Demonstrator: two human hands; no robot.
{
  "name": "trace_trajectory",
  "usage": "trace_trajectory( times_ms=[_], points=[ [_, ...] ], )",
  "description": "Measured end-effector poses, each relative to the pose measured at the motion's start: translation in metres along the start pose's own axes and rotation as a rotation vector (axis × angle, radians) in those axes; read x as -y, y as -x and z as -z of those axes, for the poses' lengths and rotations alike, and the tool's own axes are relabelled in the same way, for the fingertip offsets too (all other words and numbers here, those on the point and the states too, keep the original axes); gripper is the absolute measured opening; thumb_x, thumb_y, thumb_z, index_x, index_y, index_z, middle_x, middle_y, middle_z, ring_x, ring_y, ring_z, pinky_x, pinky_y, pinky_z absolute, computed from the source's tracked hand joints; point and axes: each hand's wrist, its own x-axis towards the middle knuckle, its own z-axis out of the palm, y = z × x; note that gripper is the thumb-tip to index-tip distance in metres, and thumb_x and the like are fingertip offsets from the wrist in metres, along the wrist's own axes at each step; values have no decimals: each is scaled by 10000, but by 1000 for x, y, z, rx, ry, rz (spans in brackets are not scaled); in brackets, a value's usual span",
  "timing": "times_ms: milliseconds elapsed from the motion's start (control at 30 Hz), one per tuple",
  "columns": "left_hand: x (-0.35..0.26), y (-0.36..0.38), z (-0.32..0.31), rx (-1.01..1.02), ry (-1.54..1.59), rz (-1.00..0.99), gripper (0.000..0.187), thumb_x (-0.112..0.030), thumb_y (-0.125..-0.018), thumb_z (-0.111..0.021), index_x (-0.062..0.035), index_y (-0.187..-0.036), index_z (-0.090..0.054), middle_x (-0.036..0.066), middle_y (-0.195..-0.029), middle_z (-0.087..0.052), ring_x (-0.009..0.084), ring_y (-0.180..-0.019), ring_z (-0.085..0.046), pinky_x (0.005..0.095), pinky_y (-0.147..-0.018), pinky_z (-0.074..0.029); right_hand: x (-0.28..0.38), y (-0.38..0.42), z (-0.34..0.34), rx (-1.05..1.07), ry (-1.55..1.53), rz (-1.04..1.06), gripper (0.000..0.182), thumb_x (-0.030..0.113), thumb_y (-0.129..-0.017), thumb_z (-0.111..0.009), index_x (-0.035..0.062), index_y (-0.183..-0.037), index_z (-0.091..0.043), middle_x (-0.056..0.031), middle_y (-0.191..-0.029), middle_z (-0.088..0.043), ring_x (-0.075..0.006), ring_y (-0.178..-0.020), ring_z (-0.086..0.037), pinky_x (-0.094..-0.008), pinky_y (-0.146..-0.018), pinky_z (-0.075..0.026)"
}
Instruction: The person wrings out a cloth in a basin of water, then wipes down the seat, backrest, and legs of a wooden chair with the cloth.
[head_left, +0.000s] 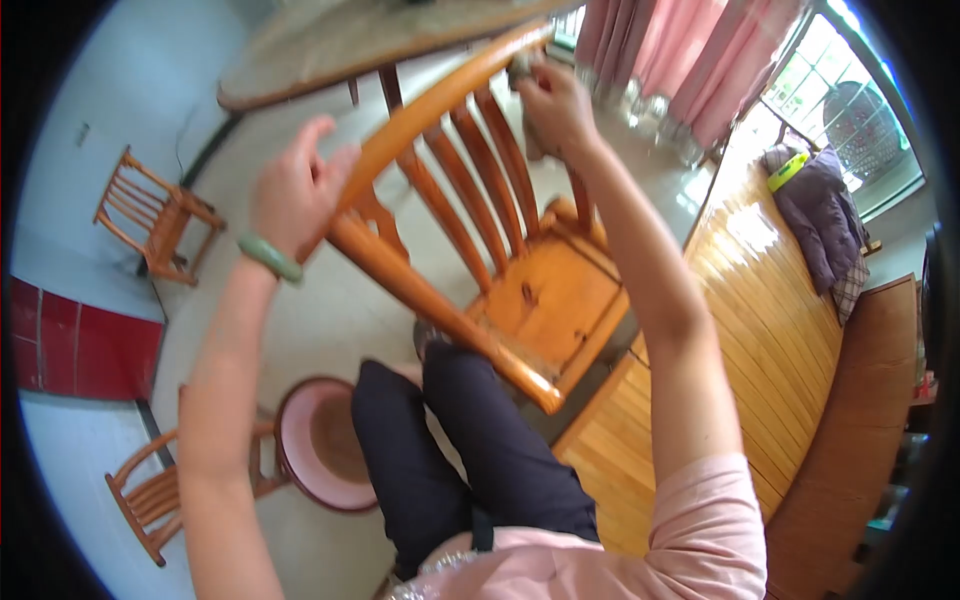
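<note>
A varnished wooden chair (400, 140) with a slatted back stands tilted in view in front of my knees. My left hand (300, 190), with a green bangle on the wrist, is at the near end of its top rail. The fingers are spread, and the palm seems to rest against the wood. At the rail's far end my right hand (558, 105) is closed on a greyish cloth (520, 70), pressed against the wood. Part of the cloth hangs below the hand. Dark marks show on the chair's seat (540, 300).
A pink basin (300, 450) with murky water sits on the floor at lower left, near another wooden chair (150, 500). A third chair (160, 220) stands by the wall. The round table (300, 75) is behind. To the right lies a wooden platform (760, 290) with dark clothing (820, 220).
</note>
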Motion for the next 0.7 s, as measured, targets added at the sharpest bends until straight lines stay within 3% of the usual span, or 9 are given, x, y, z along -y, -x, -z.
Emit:
trace_trajectory(
  times_ms=[67, 133, 200, 267, 400, 433, 467, 567, 700],
  points=[
    [8, -3, -4, -27, 28, -47, 342, -296, -850, -568, -29, -1060, -525, 64, -524, -389, 138, -474, -359, 294, -461, -342, -3, 7, -3, -203, 248, 216, 270, 248, -750, -547, 149, -1000, -577, -141, -899, -579, -356, -803, -574, -424, -683, -466],
    [11, -3, -3, -37, 17, -65, 348, -312, -851, -568, -32, -1054, -530, 40, -528, -396, 112, -490, -358, 264, -474, -343, 41, 21, 24, -64, 188, 119, 512, 85, -716, -531, 149, -1221, -481, -164, -1012, -517, -294, -946, -537, -377, -811, -439],
    [16, -3, -6, -57, 18, -125, 349, -325, -857, -561, -41, -1058, -535, 27, -531, -408, 106, -495, -367, 255, -482, -348, 19, 27, 24, -33, 243, 207, 188, 80, -730, -529, 49, -915, -540, -108, -871, -561, -260, -808, -570, -342, -705, -471],
    [19, -4, -7, -41, 19, -105, 356, -335, -859, -556, -44, -1063, -535, 25, -533, -413, 102, -495, -373, 251, -484, -350, -29, 41, 14, 11, 458, 202, 288, 252, -759, -548, 194, -1041, -560, -138, -948, -550, -336, -847, -575, -418, -701, -470],
    [23, -5, -7, -45, -22, -92, 364, -354, -866, -539, -52, -1069, -542, 21, -535, -430, 90, -495, -385, 244, -486, -350, -80, 117, 24, 507, 714, -205, 242, 281, -748, -577, 196, -973, -600, -121, -956, -586, -310, -866, -589, -395, -715, -481],
    [-17, 6, 9, -195, -97, -215, 332, -251, -791, -616, 29, -937, -512, 110, -590, -512, 158, -487, -506, 306, -472, -403, -58, 126, 41, 829, 831, -470, 227, 278, -748, -579, 170, -942, -627, -115, -950, -620, -270, -898, -600, -375, -744, -482],
    [-17, 4, 11, -195, -94, -209, 332, -251, -791, -616, 29, -937, -512, 110, -590, -512, 158, -487, -506, 306, -472, -403, -124, 152, 36, 828, 946, -585, 266, 286, -747, -576, 137, -958, -638, -107, -921, -641, -239, -931, -603, -359, -768, -479],
    [-17, -1, 15, 15, 64, 94, 327, -274, -795, -611, 10, -943, -548, 151, -639, -552, 200, -551, -532, 326, -520, -409, -134, 192, 64, 879, 960, -631, 322, 299, -751, -557, 113, -1005, -627, -131, -1003, -615, -264, -953, -594, -364, -788, -478],
    [-4, -4, 5, -65, 88, 22, 321, -282, -802, -610, -5, -953, -550, 141, -644, -586, 199, -582, -567, 302, -559, -440, -127, 234, 68, 793, 805, -604, 285, 304, -754, -569, 204, -1015, -624, -156, -1103, -525, -306, -981, -560, -390, -814, -473]
  ],
)
